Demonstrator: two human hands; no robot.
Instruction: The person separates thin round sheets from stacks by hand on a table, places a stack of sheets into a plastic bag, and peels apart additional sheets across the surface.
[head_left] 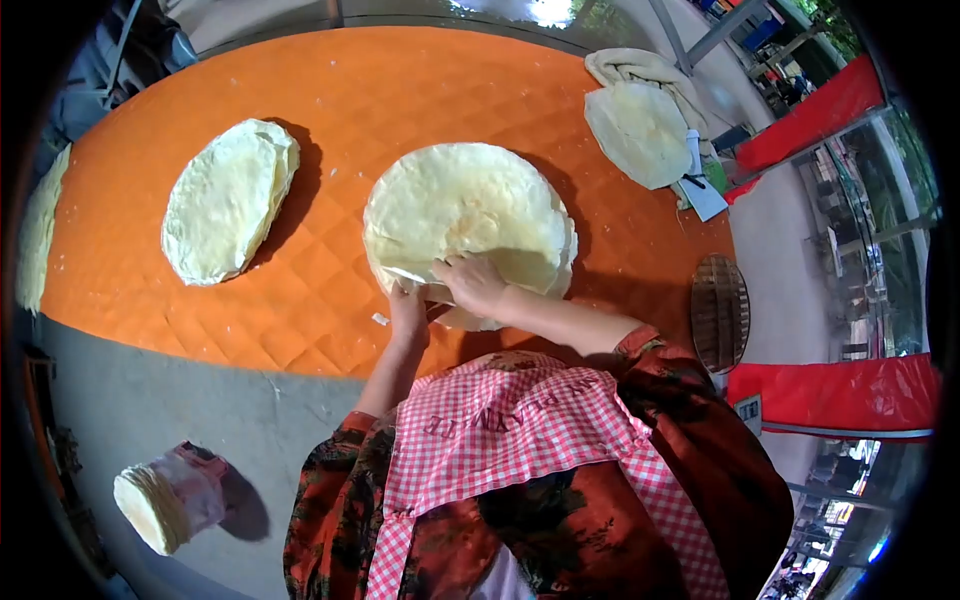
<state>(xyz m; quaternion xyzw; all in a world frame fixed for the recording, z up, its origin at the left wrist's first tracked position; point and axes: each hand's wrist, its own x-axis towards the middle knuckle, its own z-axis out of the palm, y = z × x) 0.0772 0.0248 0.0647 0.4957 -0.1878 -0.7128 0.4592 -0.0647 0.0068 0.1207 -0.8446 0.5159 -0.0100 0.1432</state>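
A stack of round, pale flatbreads (470,195) lies in front of me on an orange quilted cloth. At its near edge, my left hand (408,314) is closed on the rim of the top flatbread. My right hand (472,283) rests just to the right, fingers curled over the same raised edge. Part of that edge is lifted and folded back, casting a shadow across the sheet. The fingertips are partly hidden by the bread and by each other.
Another flatbread stack (228,203) sits at the left, and a single sheet (638,133) lies by a crumpled cloth (640,68) at the far right. A woven round tray (720,312) stands at the right edge. More flatbreads (152,508) are piled low at the left.
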